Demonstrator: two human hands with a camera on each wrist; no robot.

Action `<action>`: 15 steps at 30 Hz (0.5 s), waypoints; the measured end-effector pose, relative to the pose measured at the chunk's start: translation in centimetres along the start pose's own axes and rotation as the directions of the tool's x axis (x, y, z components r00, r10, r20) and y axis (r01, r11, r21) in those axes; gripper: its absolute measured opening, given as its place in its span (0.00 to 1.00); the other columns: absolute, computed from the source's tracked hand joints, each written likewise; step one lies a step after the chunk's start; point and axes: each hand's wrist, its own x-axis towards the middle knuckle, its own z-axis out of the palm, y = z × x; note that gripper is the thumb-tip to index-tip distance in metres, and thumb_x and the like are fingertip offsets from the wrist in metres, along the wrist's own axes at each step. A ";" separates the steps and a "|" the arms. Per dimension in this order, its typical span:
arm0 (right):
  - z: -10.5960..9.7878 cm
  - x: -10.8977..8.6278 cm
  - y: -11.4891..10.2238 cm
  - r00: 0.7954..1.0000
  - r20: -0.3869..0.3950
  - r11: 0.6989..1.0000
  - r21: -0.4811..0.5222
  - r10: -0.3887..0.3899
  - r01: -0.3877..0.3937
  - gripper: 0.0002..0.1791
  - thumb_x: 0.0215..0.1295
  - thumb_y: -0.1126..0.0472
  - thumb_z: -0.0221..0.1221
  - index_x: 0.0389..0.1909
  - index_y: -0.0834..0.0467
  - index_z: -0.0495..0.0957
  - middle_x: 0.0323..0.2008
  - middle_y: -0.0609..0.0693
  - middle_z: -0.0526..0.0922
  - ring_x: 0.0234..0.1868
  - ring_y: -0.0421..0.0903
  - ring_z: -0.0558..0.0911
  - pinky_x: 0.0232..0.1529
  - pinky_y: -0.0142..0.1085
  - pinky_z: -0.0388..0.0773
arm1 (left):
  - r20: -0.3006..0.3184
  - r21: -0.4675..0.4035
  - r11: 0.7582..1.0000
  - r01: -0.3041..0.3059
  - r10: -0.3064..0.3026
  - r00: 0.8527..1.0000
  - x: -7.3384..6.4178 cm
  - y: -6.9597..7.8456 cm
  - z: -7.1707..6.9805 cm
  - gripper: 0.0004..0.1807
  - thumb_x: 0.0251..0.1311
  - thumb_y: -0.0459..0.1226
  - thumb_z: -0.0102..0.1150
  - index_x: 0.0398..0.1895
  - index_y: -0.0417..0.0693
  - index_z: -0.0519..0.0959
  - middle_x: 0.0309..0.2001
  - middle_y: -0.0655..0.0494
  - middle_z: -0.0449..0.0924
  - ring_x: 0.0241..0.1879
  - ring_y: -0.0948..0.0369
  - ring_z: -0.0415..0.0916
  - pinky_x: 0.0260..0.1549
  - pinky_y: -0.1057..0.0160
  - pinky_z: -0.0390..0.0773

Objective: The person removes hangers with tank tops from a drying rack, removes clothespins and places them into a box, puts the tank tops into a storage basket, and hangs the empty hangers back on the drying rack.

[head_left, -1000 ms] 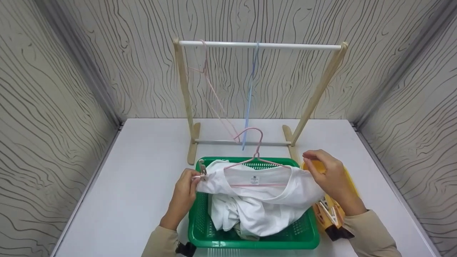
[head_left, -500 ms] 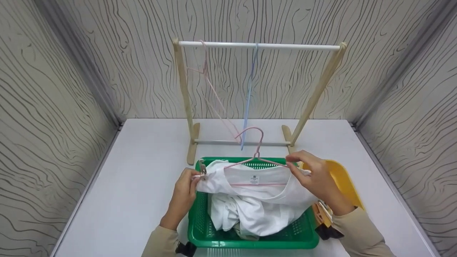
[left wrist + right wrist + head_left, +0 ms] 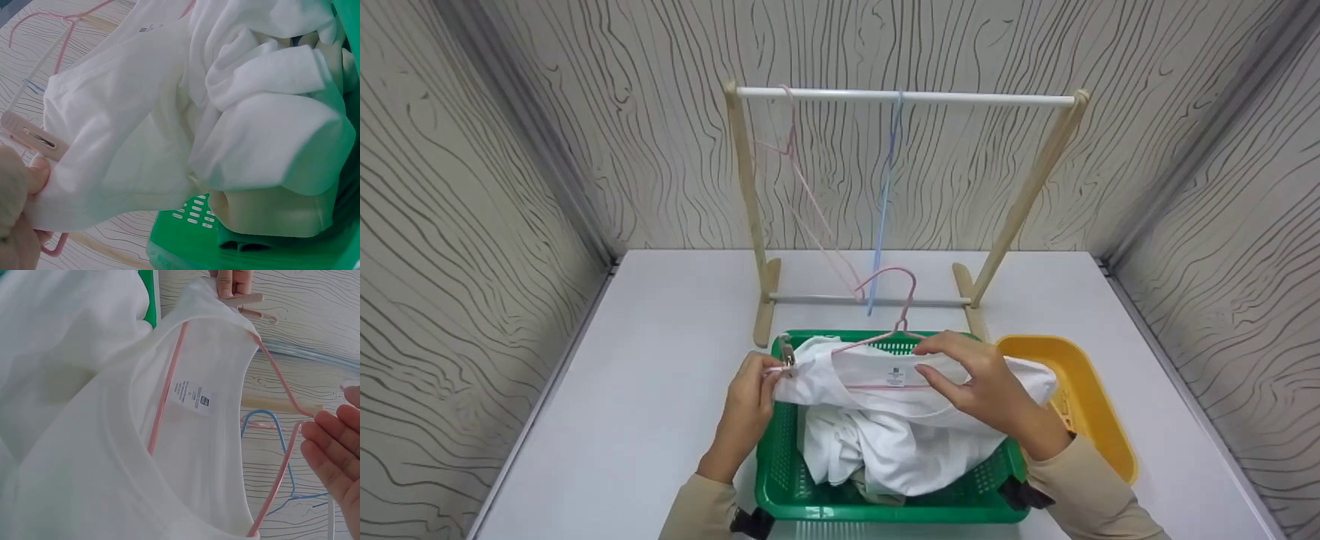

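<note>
In the head view a white T-shirt [image 3: 900, 442] is spread on a pink hanger [image 3: 907, 296] above a green basket [image 3: 892, 513]. My left hand [image 3: 745, 394] pinches the shirt's left shoulder at the hanger's end. Beside those fingers a pale pink clothespin [image 3: 36, 136] is on the shoulder fabric. My right hand [image 3: 975, 379] is in front of the neckline, thumb and fingers apart, holding nothing. In the right wrist view its fingertips are close to the hanger's neck, and a printed label [image 3: 191, 396] shows inside the collar.
A wooden rack [image 3: 1054, 165] with a white rod stands behind the basket. Another pink hanger [image 3: 810, 191] and a blue hanger [image 3: 885, 195] hang on it. On the right is a yellow tray [image 3: 1099, 409], partly behind my right arm. More clothes [image 3: 275, 208] lie in the basket.
My right hand has moved left from the shirt's right shoulder, along the hanger arm, to the neckline. Its fingers have spread apart. The left hand and shirt have stayed nearly still.
</note>
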 end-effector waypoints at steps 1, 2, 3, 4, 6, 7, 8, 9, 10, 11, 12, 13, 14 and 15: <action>0.2 0.1 -0.1 1.000 0.008 1.000 0.001 -0.003 0.003 0.16 0.47 0.74 0.69 0.39 0.63 0.81 0.34 0.54 0.86 0.37 0.47 0.85 0.55 0.17 0.74 | -0.001 0.000 1.000 0.000 0.000 1.000 0.0 0.0 0.0 0.02 0.69 0.30 0.47 0.40 0.39 0.71 0.38 0.51 0.75 0.42 0.56 0.78 0.45 0.59 0.84; 0.4 0.2 -0.3 1.000 0.018 1.000 0.001 -0.006 0.006 0.15 0.48 0.73 0.69 0.39 0.63 0.81 0.35 0.53 0.86 0.37 0.47 0.85 0.56 0.17 0.74 | -0.002 0.000 1.000 0.000 0.000 1.000 0.0 0.1 0.0 0.02 0.69 0.30 0.47 0.40 0.39 0.71 0.38 0.51 0.75 0.42 0.56 0.78 0.45 0.59 0.84; 0.6 0.4 -0.5 1.000 0.030 1.000 0.004 -0.008 0.008 0.15 0.49 0.72 0.69 0.39 0.62 0.81 0.35 0.53 0.87 0.38 0.47 0.85 0.56 0.17 0.74 | -0.003 0.000 1.000 0.000 0.000 1.000 0.0 0.1 0.0 0.02 0.69 0.29 0.47 0.40 0.39 0.71 0.38 0.51 0.75 0.42 0.56 0.78 0.45 0.59 0.84; 0.8 0.5 -0.6 0.999 0.044 1.000 0.007 -0.010 0.010 0.14 0.50 0.72 0.68 0.40 0.62 0.81 0.36 0.53 0.87 0.38 0.47 0.85 0.56 0.18 0.74 | -0.005 0.000 1.000 -0.001 0.001 1.000 0.0 0.1 0.0 0.02 0.69 0.29 0.47 0.40 0.39 0.71 0.38 0.51 0.75 0.42 0.56 0.78 0.45 0.59 0.84; 1.1 0.8 -0.9 0.998 0.068 1.000 0.000 -0.018 0.018 0.14 0.52 0.70 0.68 0.41 0.60 0.81 0.36 0.52 0.87 0.39 0.46 0.85 0.54 0.19 0.76 | -0.006 -0.001 1.000 -0.001 0.001 1.000 0.0 0.1 0.0 0.02 0.69 0.29 0.48 0.40 0.39 0.71 0.38 0.51 0.75 0.42 0.56 0.78 0.45 0.59 0.84; 1.3 0.9 -1.1 0.997 0.079 1.000 -0.008 -0.022 0.023 0.14 0.52 0.69 0.68 0.41 0.60 0.81 0.37 0.51 0.87 0.39 0.45 0.85 0.53 0.21 0.77 | -0.006 -0.001 1.000 -0.001 0.001 1.000 0.0 0.1 0.0 0.02 0.69 0.29 0.48 0.40 0.39 0.71 0.38 0.51 0.75 0.42 0.56 0.78 0.45 0.59 0.84; 1.5 1.0 -1.2 0.996 0.088 1.000 -0.013 -0.023 0.024 0.13 0.53 0.68 0.68 0.41 0.59 0.81 0.37 0.51 0.87 0.39 0.45 0.85 0.52 0.22 0.79 | -0.005 -0.001 1.000 0.001 -0.001 1.000 0.1 0.1 0.0 0.02 0.69 0.29 0.48 0.40 0.39 0.71 0.38 0.51 0.75 0.42 0.56 0.78 0.46 0.59 0.83; 1.7 1.2 -1.3 0.995 0.094 1.000 -0.014 -0.026 0.028 0.13 0.53 0.67 0.68 0.41 0.59 0.81 0.37 0.50 0.86 0.39 0.44 0.84 0.51 0.23 0.80 | -0.004 -0.003 1.000 0.001 -0.001 1.000 0.1 0.1 0.0 0.02 0.69 0.29 0.48 0.40 0.39 0.71 0.39 0.51 0.75 0.43 0.56 0.78 0.46 0.59 0.83; 1.9 1.3 -1.4 0.995 0.098 0.999 -0.016 -0.030 0.032 0.13 0.53 0.67 0.68 0.41 0.59 0.81 0.37 0.50 0.86 0.39 0.44 0.84 0.49 0.24 0.81 | -0.003 -0.004 1.000 0.004 -0.004 1.000 0.1 0.1 0.0 0.02 0.69 0.29 0.47 0.40 0.39 0.71 0.39 0.51 0.75 0.43 0.56 0.79 0.46 0.59 0.83; 2.1 1.4 -1.5 0.994 0.101 0.999 -0.018 -0.037 0.039 0.13 0.53 0.66 0.69 0.41 0.60 0.81 0.37 0.50 0.86 0.39 0.44 0.84 0.48 0.25 0.82 | 0.000 -0.006 1.000 0.008 -0.008 1.000 0.1 0.2 0.0 0.02 0.69 0.29 0.47 0.41 0.39 0.71 0.39 0.51 0.76 0.43 0.56 0.79 0.46 0.59 0.83; 2.3 1.6 -1.6 0.993 0.107 0.999 -0.013 -0.045 0.047 0.13 0.53 0.66 0.69 0.41 0.60 0.80 0.37 0.50 0.86 0.39 0.43 0.84 0.47 0.26 0.82 | 0.001 -0.006 1.000 0.010 -0.010 1.000 0.0 0.2 0.0 0.02 0.70 0.30 0.47 0.41 0.39 0.71 0.39 0.51 0.76 0.43 0.56 0.79 0.46 0.59 0.83; 2.6 1.7 -1.8 0.992 0.116 0.999 -0.012 -0.049 0.051 0.13 0.54 0.65 0.69 0.41 0.60 0.80 0.37 0.50 0.85 0.39 0.43 0.84 0.46 0.26 0.82 | 0.003 -0.006 1.000 0.014 -0.014 1.000 0.0 0.2 0.0 0.03 0.70 0.30 0.47 0.41 0.40 0.71 0.39 0.51 0.76 0.43 0.56 0.79 0.46 0.59 0.83; 2.9 1.9 -1.9 0.991 0.126 0.998 -0.010 -0.054 0.056 0.13 0.54 0.64 0.69 0.40 0.60 0.80 0.37 0.50 0.85 0.40 0.43 0.83 0.46 0.26 0.82 | 0.004 -0.006 1.000 0.017 -0.017 1.000 0.0 0.2 0.0 0.03 0.70 0.30 0.47 0.41 0.40 0.71 0.39 0.51 0.76 0.43 0.56 0.79 0.46 0.59 0.84; 3.2 2.1 -2.0 0.989 0.130 0.998 -0.010 -0.067 0.069 0.14 0.54 0.64 0.69 0.41 0.61 0.80 0.38 0.50 0.84 0.40 0.43 0.83 0.45 0.27 0.82 | 0.003 -0.007 1.000 0.017 -0.017 1.000 0.0 0.2 0.0 0.03 0.70 0.30 0.47 0.41 0.40 0.71 0.39 0.51 0.76 0.43 0.56 0.79 0.46 0.58 0.84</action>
